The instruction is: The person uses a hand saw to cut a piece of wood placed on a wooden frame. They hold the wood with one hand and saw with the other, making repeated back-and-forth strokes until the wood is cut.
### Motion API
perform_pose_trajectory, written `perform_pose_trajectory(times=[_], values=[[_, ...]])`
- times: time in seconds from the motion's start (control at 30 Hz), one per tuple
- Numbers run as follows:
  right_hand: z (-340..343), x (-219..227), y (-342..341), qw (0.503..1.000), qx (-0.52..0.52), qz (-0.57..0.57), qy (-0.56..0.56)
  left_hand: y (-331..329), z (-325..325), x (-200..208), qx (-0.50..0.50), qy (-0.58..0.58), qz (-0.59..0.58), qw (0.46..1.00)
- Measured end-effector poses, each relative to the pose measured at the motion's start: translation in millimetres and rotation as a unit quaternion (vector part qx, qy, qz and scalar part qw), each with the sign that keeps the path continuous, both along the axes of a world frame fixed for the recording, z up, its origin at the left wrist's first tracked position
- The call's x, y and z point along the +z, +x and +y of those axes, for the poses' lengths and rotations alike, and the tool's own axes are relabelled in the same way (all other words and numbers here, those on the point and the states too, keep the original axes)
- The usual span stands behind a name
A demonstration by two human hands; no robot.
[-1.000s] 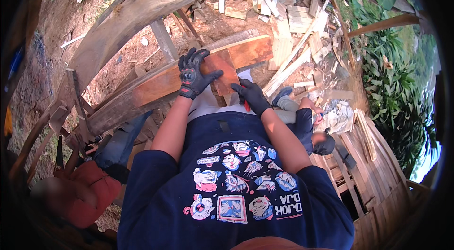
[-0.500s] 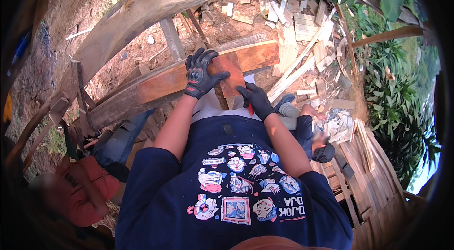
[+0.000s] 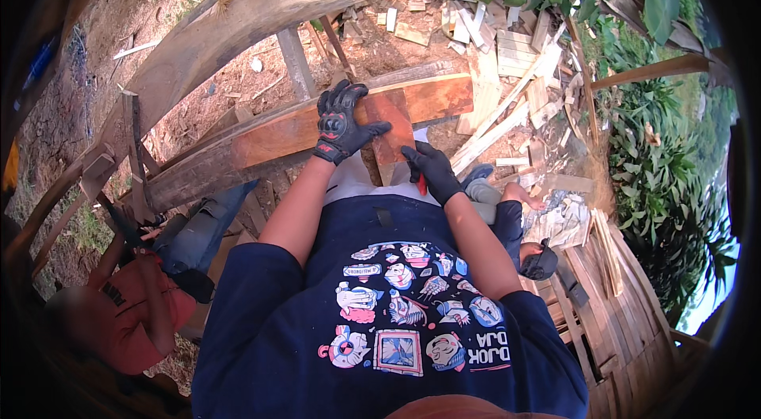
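A short reddish-brown wooden piece (image 3: 389,130) lies across a long curved plank (image 3: 277,130), its near end sticking out toward my body. My left hand (image 3: 342,124), in a black glove, presses on the plank and holds the piece, the thumb on its face and the fingers stretching to the far edge. At the piece's near right corner is my right hand (image 3: 433,169), also gloved in black, with curled fingers. A slim red object (image 3: 422,184) shows beneath those fingers; most of it is hidden, so its kind is unclear.
Beyond the plank runs a larger curved timber (image 3: 254,15) on posts. Wood offcuts (image 3: 507,54) litter the ground at the far right. A person in red (image 3: 143,312) is low at the left; another, in a dark cap (image 3: 539,260), is at the right beside stacked boards (image 3: 622,316).
My hands and the wooden piece keep nearly the same place on the plank. The view has shifted slightly. At the left, the person in red has moved an arm and leans a little differently.
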State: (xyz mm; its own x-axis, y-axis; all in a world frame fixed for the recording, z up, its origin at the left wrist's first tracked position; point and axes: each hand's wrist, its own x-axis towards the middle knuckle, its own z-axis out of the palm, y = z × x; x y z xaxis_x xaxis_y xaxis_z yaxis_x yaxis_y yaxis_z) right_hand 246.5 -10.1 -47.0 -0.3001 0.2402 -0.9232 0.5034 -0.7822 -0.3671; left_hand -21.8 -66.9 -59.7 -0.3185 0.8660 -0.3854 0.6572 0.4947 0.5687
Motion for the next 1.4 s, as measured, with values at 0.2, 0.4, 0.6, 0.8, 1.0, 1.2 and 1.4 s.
perform_pose_trajectory(times=[0.2,0.4,0.6,0.8,1.0,1.2,1.4], values=[[-1.3,-3.0,1.2,1.000,-0.013,0.008,-0.005,1.3,0.5,1.7,0.000,0.024,0.012,1.000],[0.3,2.7,-1.4,0.999,-0.034,0.019,-0.021,-0.4,1.3,4.2,-0.007,0.020,0.005,1.000],[0.6,4.6,-2.3,0.999,-0.029,0.016,-0.014,-0.2,2.6,6.2,-0.007,0.015,0.004,1.000],[4.7,4.9,-0.6,0.999,0.049,-0.002,0.022,1.9,1.8,3.8,-0.006,0.016,0.015,1.000],[5.7,11.9,-3.1,0.997,0.060,-0.023,0.045,-1.6,10.1,3.8,0.039,0.043,-0.004,0.998],[11.6,13.6,-3.6,0.994,0.089,-0.031,0.046,29.8,89.9,17.7,0.135,-0.062,0.038,0.988],[10.4,10.6,-4.6,0.996,0.075,-0.015,0.037,38.7,92.6,3.9,0.089,-0.106,0.104,0.985]])
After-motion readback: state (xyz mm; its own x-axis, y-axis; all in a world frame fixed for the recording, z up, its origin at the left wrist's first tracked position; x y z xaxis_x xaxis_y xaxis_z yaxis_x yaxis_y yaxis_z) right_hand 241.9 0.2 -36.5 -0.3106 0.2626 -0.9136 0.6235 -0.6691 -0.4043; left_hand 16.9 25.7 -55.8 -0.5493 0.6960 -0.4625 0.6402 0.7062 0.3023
